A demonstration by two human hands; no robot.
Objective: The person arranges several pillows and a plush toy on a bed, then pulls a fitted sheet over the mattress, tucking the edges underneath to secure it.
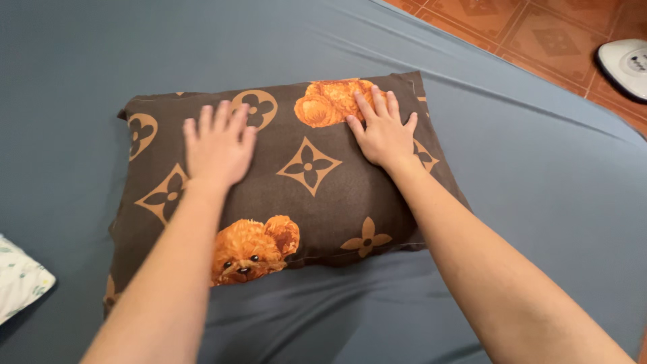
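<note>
We see both arms stretched forward over a bed, each hand laid flat, palm down, on a brown pillow (290, 182). The left hand (217, 147) rests on the pillow's far left part with its fingers spread and pointing away from us; it grasps nothing, only presses on the fabric. The right hand (384, 135) lies on the far right part, its fingers likewise splayed, their tips reaching onto an orange puppy print near the far edge; it too is released and flat, closed on nothing. The two hands are well apart, with a tan four-petal diamond motif between them.

The pillow lies near the middle of the bed, on a grey-blue sheet (526, 175), turned a little so that its right end points toward the bed's far right edge. Its cover carries tan flower shapes and a second puppy print by the near edge, partly under the left forearm. We see no container here.

At the bed's left edge, the corner of a pale leaf-patterned cushion (19, 283) shows, well apart from the pillow. Bare sheet runs all round the pillow. Beyond the bed's far right edge lies an orange tiled floor (539, 30), where a white rounded device (627, 64) sits.
</note>
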